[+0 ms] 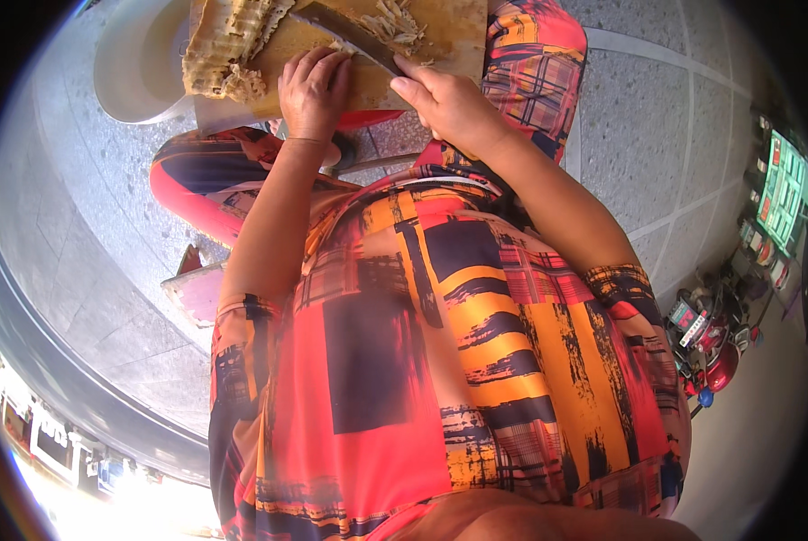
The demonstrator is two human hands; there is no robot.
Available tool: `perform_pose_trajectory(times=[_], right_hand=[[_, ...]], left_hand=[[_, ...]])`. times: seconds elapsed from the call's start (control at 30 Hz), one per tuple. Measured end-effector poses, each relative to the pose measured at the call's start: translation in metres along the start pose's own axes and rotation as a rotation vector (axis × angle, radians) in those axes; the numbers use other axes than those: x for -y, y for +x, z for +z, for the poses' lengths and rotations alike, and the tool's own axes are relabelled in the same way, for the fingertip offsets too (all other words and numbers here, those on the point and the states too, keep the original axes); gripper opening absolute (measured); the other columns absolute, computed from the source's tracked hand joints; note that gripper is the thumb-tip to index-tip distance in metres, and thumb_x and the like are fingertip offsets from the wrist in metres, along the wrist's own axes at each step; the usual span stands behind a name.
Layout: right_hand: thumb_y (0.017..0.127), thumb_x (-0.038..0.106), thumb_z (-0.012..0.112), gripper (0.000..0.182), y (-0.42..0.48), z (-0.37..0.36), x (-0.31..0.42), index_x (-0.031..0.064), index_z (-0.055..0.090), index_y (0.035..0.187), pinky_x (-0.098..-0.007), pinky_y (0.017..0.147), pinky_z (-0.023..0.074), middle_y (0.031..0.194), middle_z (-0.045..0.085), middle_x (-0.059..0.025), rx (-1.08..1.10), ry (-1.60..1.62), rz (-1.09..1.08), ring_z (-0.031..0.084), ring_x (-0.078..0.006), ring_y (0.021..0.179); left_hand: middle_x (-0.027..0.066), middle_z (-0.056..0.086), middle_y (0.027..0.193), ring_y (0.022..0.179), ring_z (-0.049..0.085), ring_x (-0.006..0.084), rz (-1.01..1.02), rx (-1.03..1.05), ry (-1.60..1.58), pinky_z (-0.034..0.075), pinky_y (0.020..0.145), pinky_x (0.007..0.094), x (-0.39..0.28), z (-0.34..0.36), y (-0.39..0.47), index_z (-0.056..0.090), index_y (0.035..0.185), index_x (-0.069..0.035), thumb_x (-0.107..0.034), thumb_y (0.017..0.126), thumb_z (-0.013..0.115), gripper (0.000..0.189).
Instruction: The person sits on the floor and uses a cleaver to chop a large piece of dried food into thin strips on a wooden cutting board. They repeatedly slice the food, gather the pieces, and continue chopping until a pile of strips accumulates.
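My right hand (444, 105) grips the handle end of a broad-bladed knife (350, 34), whose blade slants up and left over a wooden cutting board (444, 34). Beside the blade, my left hand (315, 88) rests on the board with bent fingers; a small pale bit shows near its fingertips, but whether they pinch it is hidden. A large piece of wrinkled, tan, ridged foodstuff (225, 44) lies at the board's left. Thin shredded strips (396, 27) of similar colour are heaped on the far side of the knife.
A pale, wide basin (116, 74) stands on the speckled tile floor (637, 135) left of the board. The board lies across my lap area, between patterned trouser legs (536, 74). A pinkish low stool or box (201, 291) is by my left side. A motor scooter (718, 358) is farther right.
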State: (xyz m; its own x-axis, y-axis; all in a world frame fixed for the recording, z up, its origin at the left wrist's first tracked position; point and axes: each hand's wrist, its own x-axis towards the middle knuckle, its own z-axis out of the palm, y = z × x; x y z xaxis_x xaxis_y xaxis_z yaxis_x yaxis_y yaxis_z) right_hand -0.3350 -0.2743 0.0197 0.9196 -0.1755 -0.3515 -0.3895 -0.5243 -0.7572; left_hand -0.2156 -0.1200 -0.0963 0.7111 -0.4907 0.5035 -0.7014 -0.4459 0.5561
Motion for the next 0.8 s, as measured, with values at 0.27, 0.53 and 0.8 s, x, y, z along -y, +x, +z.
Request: perform_pose_trajectory(times=[0.27, 0.53, 0.8], right_hand=[[0.094, 0.036, 0.053, 0.047, -0.03, 0.004, -0.006, 0.0041, 0.053, 0.128, -0.0375, 0.081, 0.0496, 0.103, 0.064, -0.0235, 0.074, -0.128, -0.042, 0.063, -0.035, 0.095], [0.093, 0.044, 0.052, 0.051, 0.004, 0.023, -0.006, 0.0101, 0.051, 0.131, -0.043, 0.063, 0.05, 0.08, 0.066, -0.0192, -0.069, -0.143, -0.188, 0.063, -0.0383, 0.067], [0.094, 0.044, 0.048, 0.052, -0.029, 0.006, -0.007, 0.0031, 0.054, 0.126, -0.0439, 0.073, 0.0493, 0.089, 0.065, -0.0224, 0.003, -0.101, -0.154, 0.063, -0.0381, 0.082]], left_hand=[[0.0075, 0.064, 0.095, 0.092, 0.058, 0.0312, -0.018, 0.127, 0.098, 0.045, 0.077, 0.0432, 0.012, -0.001, -0.02, 0.067, 0.086, -0.011, -0.016, 0.068, 0.069, 0.019], [0.0048, 0.065, 0.097, 0.092, 0.059, 0.0275, 0.006, 0.082, 0.135, 0.046, 0.079, 0.0406, 0.006, -0.003, -0.01, 0.067, 0.087, -0.011, -0.016, 0.07, 0.071, 0.017], [0.0065, 0.063, 0.097, 0.091, 0.057, 0.03, -0.081, 0.242, 0.157, 0.045, 0.081, 0.0408, 0.007, -0.007, -0.013, 0.067, 0.088, -0.01, -0.015, 0.07, 0.07, 0.019]])
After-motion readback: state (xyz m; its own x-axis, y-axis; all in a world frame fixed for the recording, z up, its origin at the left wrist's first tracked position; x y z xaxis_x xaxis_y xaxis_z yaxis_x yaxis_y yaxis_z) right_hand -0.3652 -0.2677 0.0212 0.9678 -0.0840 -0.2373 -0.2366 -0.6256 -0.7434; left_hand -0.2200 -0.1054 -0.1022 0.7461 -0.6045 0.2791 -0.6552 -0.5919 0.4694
